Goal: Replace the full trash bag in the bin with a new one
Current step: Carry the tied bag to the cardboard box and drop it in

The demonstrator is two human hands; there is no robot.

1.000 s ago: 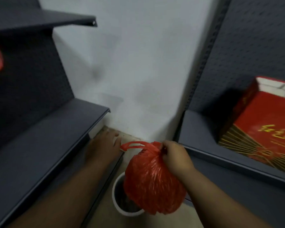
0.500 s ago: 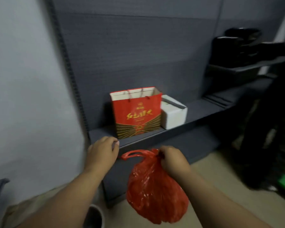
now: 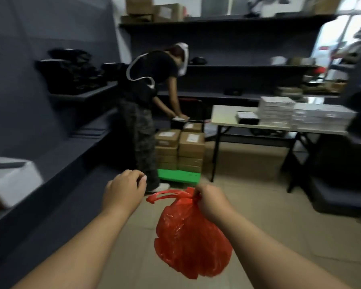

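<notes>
Right now the right hand (image 3: 212, 202) is gripping the red trash bag (image 3: 191, 236) at its knotted neck, fingers curled tight round the gathered plastic, so the full bag is hanging straight down from the fist, clear of the floor (image 3: 248, 205), with its long axis running vertically and its loose handles (image 3: 165, 196) trailing off toward the left. The left hand (image 3: 124, 190) is hovering just beside those handles, fingers loosely curled and holding nothing, so it is the free hand for whatever comes next. The bin is not showing in this view, and neither is a new bag. By my reading, the old bag is out and is being carried off for disposal. A person (image 3: 148, 101) is bending over stacked boxes (image 3: 186, 151) ahead, near a folding bench (image 3: 223, 115).
</notes>
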